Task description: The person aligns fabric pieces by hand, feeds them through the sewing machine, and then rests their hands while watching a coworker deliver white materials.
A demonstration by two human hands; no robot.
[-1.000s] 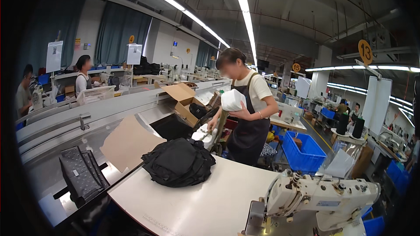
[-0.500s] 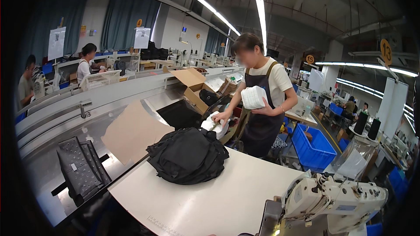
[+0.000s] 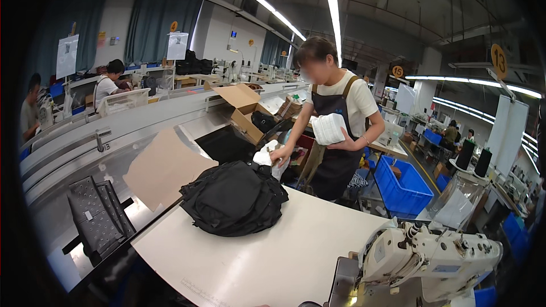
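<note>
Neither of my hands shows clearly; only a tiny pinkish sliver sits at the lower edge, too small to make out. In front of me a heap of black fabric pieces (image 3: 234, 199) lies on the white sewing table (image 3: 318, 233). To the right stands a white sewing machine (image 3: 432, 256) with its lamp lit. Across the table a co-worker in a dark apron (image 3: 329, 159) holds a stack of white folded pieces (image 3: 330, 129) against the body. The co-worker's other hand (image 3: 280, 154) reaches to a white bundle (image 3: 263, 154) behind the black heap.
On the metal bench at left lie black studded pieces (image 3: 98, 213) and a beige sheet (image 3: 168, 169). An open cardboard box (image 3: 244, 128) stands beyond. Blue crates (image 3: 402, 190) sit at right, near black thread cones (image 3: 482, 162). Other people work at machines farther off.
The whole view has shifted slightly, so most things sit a little more to the left. The co-worker's reaching hand stays at the white bundle, and the stack remains held.
</note>
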